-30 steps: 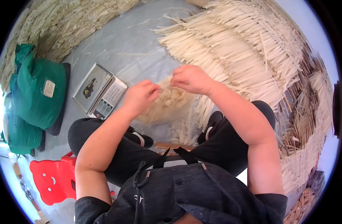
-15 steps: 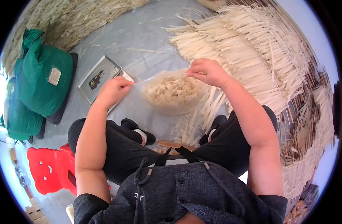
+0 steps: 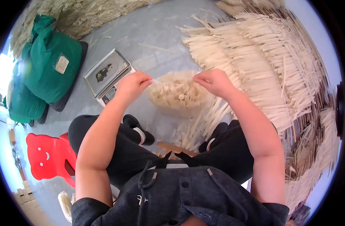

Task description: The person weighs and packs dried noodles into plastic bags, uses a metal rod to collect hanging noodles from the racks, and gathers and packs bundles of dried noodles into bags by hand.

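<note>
**Pinched at Both Ends**

The left hand (image 3: 132, 88) and right hand (image 3: 216, 83) grip the top edge of a clear plastic bag (image 3: 180, 98) at the center of the frame, thumb and fingers closed on opposite ends. The film between them looks drawn taut; whether the bag's mouth is parted or pressed together cannot be told. Cut pale pieces fill the bag, which appears to rest on the grey floor (image 3: 150, 45).

A large heap of flat, straw-colored strips (image 3: 251, 56) spreads over the upper right, just beside the bag. Left of center, near the left hand, stands a weighing scale (image 3: 116, 62) with a dark patch on its metal tray. Green sacks (image 3: 48, 71) slump at upper left, above a red chair (image 3: 46, 162) with a cut-out smile.

The step in hand seems to be straightening the bag's edge; the next move would likely call for firm, level pinches, lest the thin film slip or the pieces spill.
</note>
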A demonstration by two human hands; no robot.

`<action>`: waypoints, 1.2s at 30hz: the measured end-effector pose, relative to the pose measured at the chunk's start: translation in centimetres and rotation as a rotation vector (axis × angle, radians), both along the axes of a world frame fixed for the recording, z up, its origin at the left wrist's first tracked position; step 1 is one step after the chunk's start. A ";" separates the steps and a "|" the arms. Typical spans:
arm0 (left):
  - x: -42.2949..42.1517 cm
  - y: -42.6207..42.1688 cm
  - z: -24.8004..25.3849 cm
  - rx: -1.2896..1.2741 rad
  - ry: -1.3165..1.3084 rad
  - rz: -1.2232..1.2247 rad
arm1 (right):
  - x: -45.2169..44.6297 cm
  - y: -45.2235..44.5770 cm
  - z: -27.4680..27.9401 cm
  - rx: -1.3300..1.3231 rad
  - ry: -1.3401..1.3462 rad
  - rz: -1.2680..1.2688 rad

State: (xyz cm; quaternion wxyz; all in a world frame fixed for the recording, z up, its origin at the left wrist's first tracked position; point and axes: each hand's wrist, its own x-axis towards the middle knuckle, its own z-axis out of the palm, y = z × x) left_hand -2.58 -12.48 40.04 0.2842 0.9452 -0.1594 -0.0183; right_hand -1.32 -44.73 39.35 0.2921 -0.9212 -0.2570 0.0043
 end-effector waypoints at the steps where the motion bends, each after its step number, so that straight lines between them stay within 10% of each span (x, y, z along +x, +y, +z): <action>1: 0.0 -0.5 0.3 -0.001 -0.003 0.011 | -0.1 0.0 0.1 -0.001 -0.003 0.011; 10: -5.9 1.9 -1.8 -0.155 -0.190 0.300 | 2.9 4.3 2.6 0.150 -0.378 0.206; 13: -9.6 2.3 -2.8 -0.391 -0.395 0.789 | 3.2 7.5 6.0 0.075 -0.612 0.290; 15: -12.3 1.3 -1.5 -1.820 0.574 1.155 | 2.1 10.0 9.0 0.071 -0.687 0.348; 19: -14.9 -2.0 -5.3 -2.357 1.134 0.928 | -2.3 14.4 15.6 0.138 -1.017 0.422; 21: -14.3 -3.1 -0.9 -2.554 1.070 0.821 | -6.1 16.3 18.8 0.198 -1.171 0.537; 25: -13.7 -0.5 4.2 -2.673 0.322 -0.435 | -15.5 17.8 21.9 0.092 -1.173 0.745; 36: -30.1 12.2 1.5 -2.669 -0.254 0.240 | -24.9 22.7 22.3 0.160 -1.128 1.303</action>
